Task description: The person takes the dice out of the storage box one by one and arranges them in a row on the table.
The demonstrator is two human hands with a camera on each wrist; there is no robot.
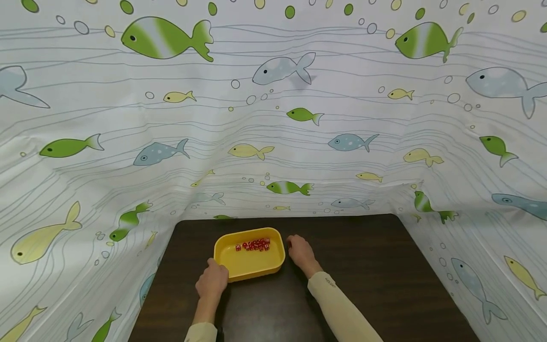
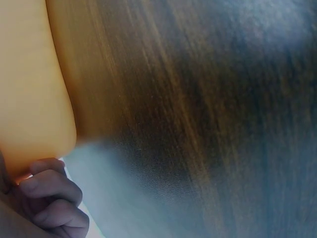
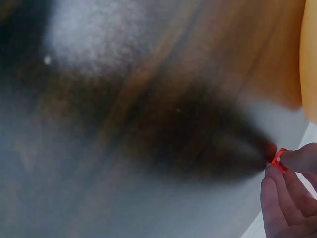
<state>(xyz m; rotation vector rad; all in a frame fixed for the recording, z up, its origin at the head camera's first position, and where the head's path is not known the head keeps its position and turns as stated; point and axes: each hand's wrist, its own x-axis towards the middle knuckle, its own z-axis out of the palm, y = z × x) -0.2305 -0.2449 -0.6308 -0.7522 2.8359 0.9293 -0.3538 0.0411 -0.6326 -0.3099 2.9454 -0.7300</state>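
A yellow tray stands on the dark table, with several red dice gathered toward its far side. My left hand grips the tray at its near left corner; in the left wrist view, curled fingers show just below the tray's wall. Just right of the tray, my right hand pinches one red die between thumb and fingertips, low over the tabletop. That die is hidden in the head view. Part of the tray's wall shows at the right wrist view's edge.
The dark wood-grain table extends to both sides of the tray and toward me. A white sheet with printed fish rises behind the table and along its left and right edges.
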